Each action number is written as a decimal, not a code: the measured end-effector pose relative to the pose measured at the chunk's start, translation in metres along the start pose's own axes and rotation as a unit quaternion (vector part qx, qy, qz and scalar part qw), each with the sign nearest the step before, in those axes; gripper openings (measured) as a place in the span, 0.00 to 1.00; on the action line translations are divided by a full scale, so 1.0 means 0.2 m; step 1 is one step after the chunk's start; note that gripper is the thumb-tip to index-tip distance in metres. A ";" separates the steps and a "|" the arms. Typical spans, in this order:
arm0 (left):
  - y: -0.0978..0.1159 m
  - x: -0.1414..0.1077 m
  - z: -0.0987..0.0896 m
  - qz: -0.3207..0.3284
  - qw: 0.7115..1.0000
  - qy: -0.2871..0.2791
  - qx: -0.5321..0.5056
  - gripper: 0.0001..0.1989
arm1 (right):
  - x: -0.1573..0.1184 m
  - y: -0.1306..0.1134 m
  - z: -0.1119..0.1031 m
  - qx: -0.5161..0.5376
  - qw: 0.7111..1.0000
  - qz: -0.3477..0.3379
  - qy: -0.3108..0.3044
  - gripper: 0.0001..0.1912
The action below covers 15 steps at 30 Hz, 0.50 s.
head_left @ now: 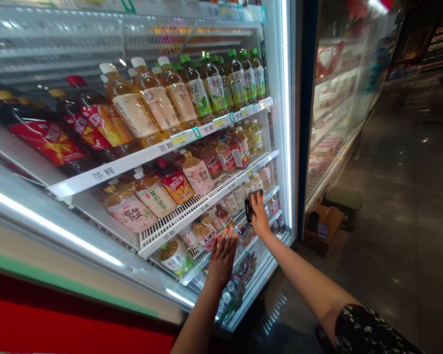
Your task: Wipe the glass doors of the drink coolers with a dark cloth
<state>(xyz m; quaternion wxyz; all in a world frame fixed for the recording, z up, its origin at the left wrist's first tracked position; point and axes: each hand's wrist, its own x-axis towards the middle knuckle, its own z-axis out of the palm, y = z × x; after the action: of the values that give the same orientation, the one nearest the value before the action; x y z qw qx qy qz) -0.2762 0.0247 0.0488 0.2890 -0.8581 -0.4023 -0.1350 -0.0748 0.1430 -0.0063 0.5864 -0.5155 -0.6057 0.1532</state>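
Observation:
My left hand point(222, 253) is raised in front of the lower shelves of a lit drinks cooler. Its fingers are stretched out, and I see nothing in it. To the right and a little farther off, my right hand point(259, 215) has its fingers over a small black object point(248, 210), whose kind I cannot make out. Behind the hands stand small tea bottles point(221, 216) on a wire shelf point(192, 216). A green-labelled bottle point(176, 256) is left of my left hand. Whether either hand touches the cooler is unclear.
Large bottles with white caps point(136, 105), green caps point(212, 83) and red labels point(51, 140) fill the shelf above. The cooler's lit right frame point(287, 98) stands beside another display case point(332, 108). A cardboard box point(323, 228) and a green stool point(343, 201) sit on the floor.

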 end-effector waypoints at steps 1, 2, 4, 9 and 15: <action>0.01 0.02 0.02 0.003 1.000 0.000 -0.001 0.33 | 0.01 0.03 -0.02 -0.002 1.000 0.016 0.009 0.50; 0.03 0.03 0.03 0.006 1.000 -0.001 -0.002 0.33 | 0.00 0.06 -0.02 -0.004 0.999 0.029 0.014 0.50; 0.06 0.07 0.07 0.010 1.000 -0.004 -0.004 0.33 | -0.06 0.09 0.00 -0.006 0.999 0.045 0.009 0.49; 0.12 0.16 0.15 0.021 1.000 -0.007 -0.013 0.33 | -0.10 0.10 0.00 0.001 0.999 0.012 -0.043 0.45; 0.15 0.31 0.21 -0.002 0.999 -0.033 -0.010 0.34 | 0.09 0.30 -0.15 0.007 0.999 0.030 -0.016 0.47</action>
<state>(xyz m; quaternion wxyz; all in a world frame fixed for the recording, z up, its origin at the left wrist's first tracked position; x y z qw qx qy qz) -0.2139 0.0731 0.0329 0.2670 -0.8643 -0.4115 -0.1110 -0.0188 0.1697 -0.0356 0.5756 -0.5267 -0.5981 0.1830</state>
